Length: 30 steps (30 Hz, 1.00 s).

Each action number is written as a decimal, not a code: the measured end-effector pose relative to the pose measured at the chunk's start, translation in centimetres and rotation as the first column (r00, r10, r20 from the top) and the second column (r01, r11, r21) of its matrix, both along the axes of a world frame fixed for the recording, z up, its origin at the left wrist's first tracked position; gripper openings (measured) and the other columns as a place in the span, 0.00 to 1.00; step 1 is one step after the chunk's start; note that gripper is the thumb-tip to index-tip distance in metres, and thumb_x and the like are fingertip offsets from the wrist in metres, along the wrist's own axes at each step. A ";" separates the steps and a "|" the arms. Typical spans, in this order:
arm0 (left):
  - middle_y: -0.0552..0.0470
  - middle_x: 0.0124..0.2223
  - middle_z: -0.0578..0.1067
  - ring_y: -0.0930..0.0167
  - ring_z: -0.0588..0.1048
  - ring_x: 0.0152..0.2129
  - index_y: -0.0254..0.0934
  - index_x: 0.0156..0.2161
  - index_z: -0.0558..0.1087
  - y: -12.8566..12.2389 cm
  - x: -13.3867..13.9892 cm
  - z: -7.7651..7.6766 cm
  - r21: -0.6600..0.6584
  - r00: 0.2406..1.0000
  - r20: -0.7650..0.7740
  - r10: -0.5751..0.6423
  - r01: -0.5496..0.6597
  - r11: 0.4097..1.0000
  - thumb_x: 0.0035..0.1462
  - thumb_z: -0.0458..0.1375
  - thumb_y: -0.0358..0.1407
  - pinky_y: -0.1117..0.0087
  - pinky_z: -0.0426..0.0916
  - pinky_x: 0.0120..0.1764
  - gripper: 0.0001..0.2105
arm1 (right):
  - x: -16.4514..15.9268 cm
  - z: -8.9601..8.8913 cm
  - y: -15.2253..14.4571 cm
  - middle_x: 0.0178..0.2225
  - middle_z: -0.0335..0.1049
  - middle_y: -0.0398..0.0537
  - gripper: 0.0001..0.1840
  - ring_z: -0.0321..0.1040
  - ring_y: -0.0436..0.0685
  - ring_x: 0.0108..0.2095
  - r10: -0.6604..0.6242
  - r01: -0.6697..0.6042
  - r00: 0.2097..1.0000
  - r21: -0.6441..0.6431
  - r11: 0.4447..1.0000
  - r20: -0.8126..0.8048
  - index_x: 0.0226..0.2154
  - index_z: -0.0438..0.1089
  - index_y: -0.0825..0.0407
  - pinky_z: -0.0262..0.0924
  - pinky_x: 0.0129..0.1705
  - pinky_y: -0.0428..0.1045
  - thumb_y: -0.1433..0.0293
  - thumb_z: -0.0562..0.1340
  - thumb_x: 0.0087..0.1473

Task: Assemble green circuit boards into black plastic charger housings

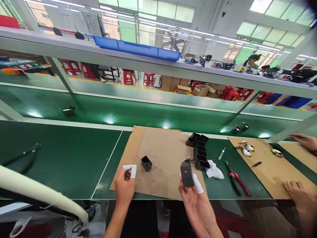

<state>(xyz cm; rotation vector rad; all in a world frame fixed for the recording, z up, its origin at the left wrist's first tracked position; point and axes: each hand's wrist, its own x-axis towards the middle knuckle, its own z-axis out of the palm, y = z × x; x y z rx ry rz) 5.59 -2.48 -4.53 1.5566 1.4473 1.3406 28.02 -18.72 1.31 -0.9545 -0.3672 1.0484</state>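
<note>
My right hand (195, 198) is closed on a black charger (187, 174), a small box with orange port slots in the face turned toward me. White covers sit on some fingertips of both hands. Curled in a pinch over the cardboard's left edge is my left hand (125, 185); what its fingers hold, if anything, I cannot make out. Between the hands, an open black plastic case (146, 163) lies on the brown cardboard sheet (163, 148). Beyond my right hand, several open black cases (199, 152) stand in a cluster at the cardboard's right side.
Right of the cardboard are a crumpled white cloth (214, 170), a small tube (222, 153) and red-handled pliers (237, 180). Another person's hand (297, 191) rests on a neighbouring cardboard sheet (260, 165) with small parts. A pale pipe (44, 191) crosses the lower left.
</note>
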 end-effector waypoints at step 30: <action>0.53 0.31 0.78 0.68 0.74 0.27 0.39 0.36 0.78 0.1 0.2 -0.8 0.009 1.000 -0.024 -0.020 0.020 1.000 0.64 0.63 0.50 0.68 0.67 0.33 0.15 | 2.4 -2.8 0.4 0.54 0.78 0.55 0.21 0.81 0.62 0.52 -0.250 0.173 0.048 0.238 0.956 0.967 0.60 0.79 0.42 0.80 0.55 0.57 0.75 0.66 0.68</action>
